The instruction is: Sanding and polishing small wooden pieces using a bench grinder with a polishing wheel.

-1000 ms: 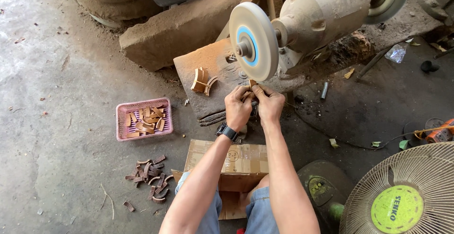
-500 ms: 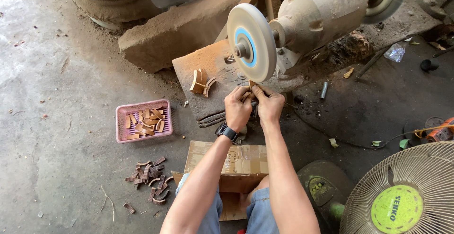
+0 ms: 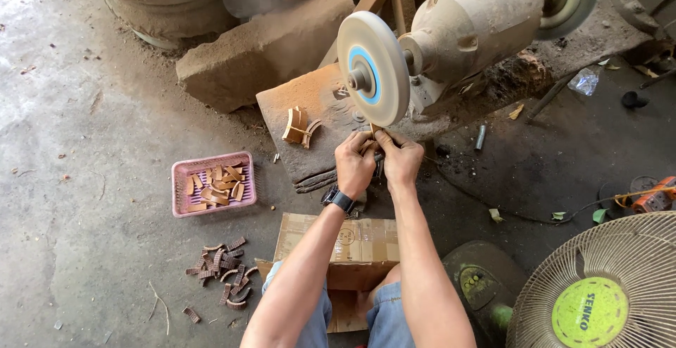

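Head view: your left hand (image 3: 354, 165) and right hand (image 3: 400, 158) both pinch a small curved piece (image 3: 374, 134) against the buffing wheel (image 3: 373, 66).
Done: few pieces (image 3: 299, 126) on slab.
Left: pink tray (image 3: 179, 197), floor pile (image 3: 222, 274).

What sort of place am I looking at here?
Likely a small, rough workshop with a bare concrete floor. A dusty bench grinder spins a buffing wheel, both hands hold a small piece under it, and a pink basket holds curved brown pieces.
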